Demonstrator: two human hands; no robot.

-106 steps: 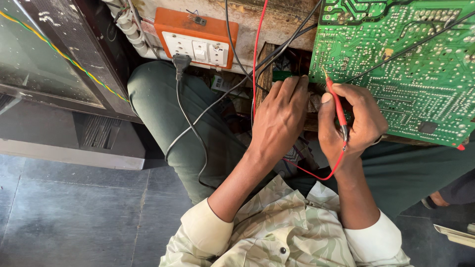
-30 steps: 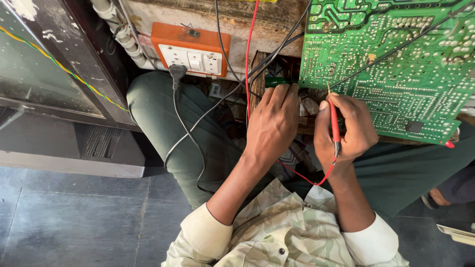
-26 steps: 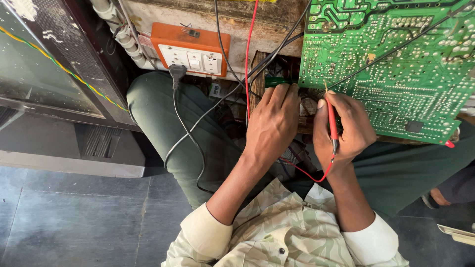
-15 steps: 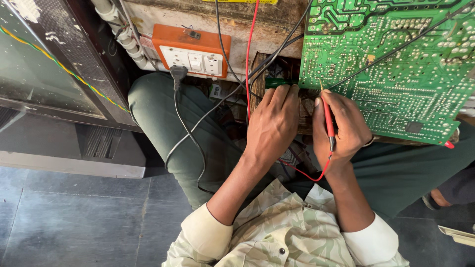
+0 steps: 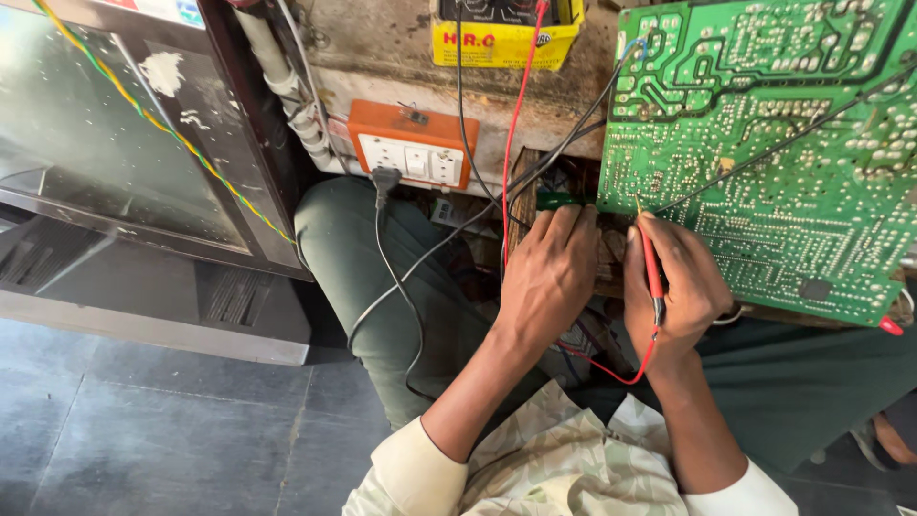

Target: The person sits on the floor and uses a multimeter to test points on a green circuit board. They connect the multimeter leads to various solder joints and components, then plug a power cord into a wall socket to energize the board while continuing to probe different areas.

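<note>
— While you sit with the board [image 5: 764, 153] tilted over your lap, where is your right hand [image 5: 673, 287]?

— At the board's lower left edge. Your fingers are clamped together on a red probe [image 5: 651, 272], held like a pen, its tip pointing up at that edge; whether the tip touches the solder side you cannot tell from here.

— And the lead?

— A red lead [image 5: 621, 368] runs out of the probe's lower end and curls below your wrist, left of the board's bottom corner.

— Your left hand [image 5: 546, 277]?

— Just left of the board, beside the right hand. Its fingers lie close together and curl forward over a dark, cluttered spot at the board's left edge; what they grip, if anything, is hidden under the hand.

— What else sits around the board?

— An orange socket box [image 5: 411, 143] well to the left of it, with a black plug [image 5: 384, 179] in its underside. A yellow meter [image 5: 504, 33] is up left of the board's top corner, a red wire and black wires dropping from it toward your hands. A glass-fronted cabinet [image 5: 115, 143] stands far left.
</note>
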